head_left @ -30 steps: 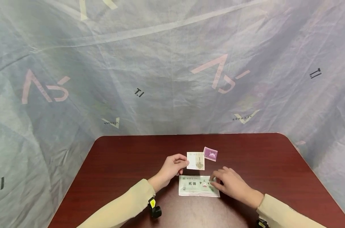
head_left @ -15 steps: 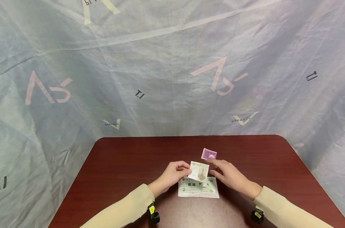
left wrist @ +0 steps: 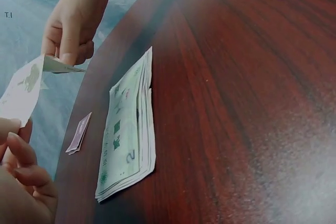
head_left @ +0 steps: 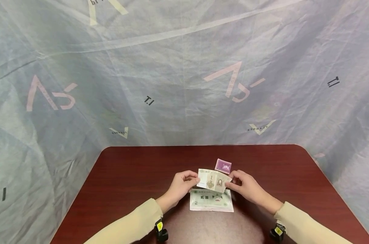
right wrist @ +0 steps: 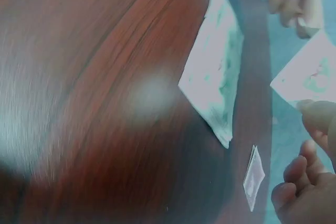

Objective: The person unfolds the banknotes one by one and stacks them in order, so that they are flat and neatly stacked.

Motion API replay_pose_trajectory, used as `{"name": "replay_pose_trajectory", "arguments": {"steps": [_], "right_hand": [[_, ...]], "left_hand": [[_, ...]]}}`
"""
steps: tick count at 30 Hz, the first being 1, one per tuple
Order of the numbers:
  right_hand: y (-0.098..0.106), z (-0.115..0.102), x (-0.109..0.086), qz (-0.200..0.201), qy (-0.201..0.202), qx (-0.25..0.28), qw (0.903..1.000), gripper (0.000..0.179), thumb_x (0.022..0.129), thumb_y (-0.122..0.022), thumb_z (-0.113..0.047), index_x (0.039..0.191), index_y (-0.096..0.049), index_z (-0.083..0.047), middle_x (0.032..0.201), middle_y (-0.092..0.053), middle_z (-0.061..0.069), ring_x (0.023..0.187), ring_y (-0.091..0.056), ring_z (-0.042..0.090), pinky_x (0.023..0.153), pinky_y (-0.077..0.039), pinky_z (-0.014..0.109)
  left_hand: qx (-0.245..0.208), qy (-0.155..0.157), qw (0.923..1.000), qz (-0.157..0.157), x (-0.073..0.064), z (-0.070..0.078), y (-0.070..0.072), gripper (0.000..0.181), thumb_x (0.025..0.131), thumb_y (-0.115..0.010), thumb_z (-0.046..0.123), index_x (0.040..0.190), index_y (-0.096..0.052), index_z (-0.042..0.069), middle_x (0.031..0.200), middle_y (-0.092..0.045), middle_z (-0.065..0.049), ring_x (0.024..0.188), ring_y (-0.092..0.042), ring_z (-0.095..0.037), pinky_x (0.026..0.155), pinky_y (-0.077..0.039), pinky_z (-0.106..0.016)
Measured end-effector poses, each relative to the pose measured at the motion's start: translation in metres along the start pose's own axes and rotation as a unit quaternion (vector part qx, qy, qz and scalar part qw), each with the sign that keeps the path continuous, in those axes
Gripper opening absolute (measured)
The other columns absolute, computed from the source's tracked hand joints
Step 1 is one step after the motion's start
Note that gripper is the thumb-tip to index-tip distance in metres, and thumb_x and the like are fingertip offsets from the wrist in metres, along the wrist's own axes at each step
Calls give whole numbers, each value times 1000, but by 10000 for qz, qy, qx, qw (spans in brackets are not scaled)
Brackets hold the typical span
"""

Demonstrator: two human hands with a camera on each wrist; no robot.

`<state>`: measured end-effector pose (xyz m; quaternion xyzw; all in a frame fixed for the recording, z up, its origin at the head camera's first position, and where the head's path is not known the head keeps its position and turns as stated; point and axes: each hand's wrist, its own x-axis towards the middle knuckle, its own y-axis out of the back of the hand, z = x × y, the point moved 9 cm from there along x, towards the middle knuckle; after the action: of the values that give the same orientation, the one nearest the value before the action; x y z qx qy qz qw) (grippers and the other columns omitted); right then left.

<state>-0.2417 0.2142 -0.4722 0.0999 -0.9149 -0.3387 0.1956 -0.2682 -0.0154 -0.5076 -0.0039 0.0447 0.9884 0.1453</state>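
Observation:
A pale banknote [head_left: 211,180] marked with a 1 is stretched between both hands, with a crease down its middle. My left hand [head_left: 180,186] pinches its left end between thumb and fingers. The right end is pinched by my right hand [head_left: 246,186]. Beneath the raised note lies a stack of green banknotes [head_left: 211,203] marked with a 2; the left wrist view shows several loose layers in the stack [left wrist: 128,129]. A small folded purple banknote [head_left: 223,165] rests on the table behind the held note.
The dark red wooden table [head_left: 135,169] has rounded far corners. Grey printed fabric [head_left: 178,84] hangs behind it and at both sides. A black wrist camera [head_left: 161,232] is strapped at the left sleeve, and another camera [head_left: 277,232] at the right one.
The banknote, half folded in the left hand alone before, is now opened out to its full length. The right hand has come up from over the green stack and taken its right end.

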Motion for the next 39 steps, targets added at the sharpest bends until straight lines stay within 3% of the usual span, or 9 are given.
{"name": "replay_pose_trajectory", "arguments": {"steps": [3, 6, 12, 16, 19, 22, 25, 36, 39], "right_hand": [[-1, 10, -2, -140, -545, 773, 9954, 13, 95, -75, -12, 91, -63, -12, 73, -63, 2, 62, -58, 12, 56, -48, 29], [-1, 17, -5, -153, -935, 1211, 9881, 10, 99, -70, -10, 96, -61, -6, 71, -66, 11, 59, -61, 21, 52, -49, 33], [6, 17, -11, 355, -1083, 735, 9908, 8, 99, -70, -9, 98, -62, -10, 71, -63, 6, 61, -54, 11, 53, -41, 25], [12, 6, -15, 847, -713, 392, 9931, 17, 95, -73, -4, 106, -62, -11, 77, -68, -3, 65, -53, 3, 58, -43, 23], [16, -8, -19, 1179, -7, 277, 9926, 32, 91, -75, 3, 115, -59, -10, 79, -71, -8, 69, -56, 1, 59, -44, 20], [15, -21, -22, 1262, 690, 128, 9895, 38, 88, -76, 9, 117, -60, -10, 80, -71, -7, 69, -58, 0, 56, -44, 16], [12, -29, -22, 1210, 1056, 20, 9870, 34, 87, -75, 11, 111, -67, -11, 83, -72, -4, 72, -60, 0, 58, -45, 14], [9, -29, -23, 1161, 1018, 0, 9880, 31, 85, -78, 10, 105, -73, -12, 93, -72, -6, 80, -63, 1, 61, -50, 18], [7, -29, -25, 1126, 988, -14, 9887, 30, 85, -78, 11, 103, -74, -13, 96, -72, -5, 81, -63, 1, 62, -52, 18]], "left_hand": [[4, 21, 9999, 163, -1, 0, 3, 14, 94, -73, 5, 103, -73, -4, 79, -66, 3, 61, -49, -8, 53, -40, -21], [90, 47, 9995, 290, -4, 0, 4, 14, 93, -75, 8, 103, -74, -2, 80, -66, 3, 63, -51, -8, 54, -41, -21], [-42, 63, 9989, 467, -9, 1, 3, 13, 93, -75, 8, 101, -74, -2, 81, -68, -2, 65, -52, -9, 54, -41, -20], [-357, 261, 9975, 552, -14, -4, 3, 15, 94, -74, 7, 101, -72, -5, 80, -67, -2, 64, -49, -8, 54, -39, -19], [-511, 362, 9965, 559, -17, -7, 3, 16, 95, -73, 7, 103, -70, -6, 78, -66, 1, 60, -45, -7, 53, -37, -19], [-594, 368, 9959, 565, -18, -10, 4, 16, 95, -72, 6, 104, -69, -7, 76, -64, 1, 57, -42, -7, 51, -34, -19], [-642, 362, 9959, 528, -18, -12, 6, 17, 96, -72, 6, 105, -68, -8, 75, -63, 1, 55, -41, -7, 50, -33, -20], [-418, 291, 9984, 227, -22, -13, 6, 16, 94, -73, 7, 103, -68, -6, 78, -65, 0, 55, -44, -9, 50, -36, -21], [-126, 206, 9995, 181, -22, -13, 6, 16, 94, -73, 8, 105, -69, -4, 79, -67, 0, 55, -45, -8, 51, -38, -21]]}}
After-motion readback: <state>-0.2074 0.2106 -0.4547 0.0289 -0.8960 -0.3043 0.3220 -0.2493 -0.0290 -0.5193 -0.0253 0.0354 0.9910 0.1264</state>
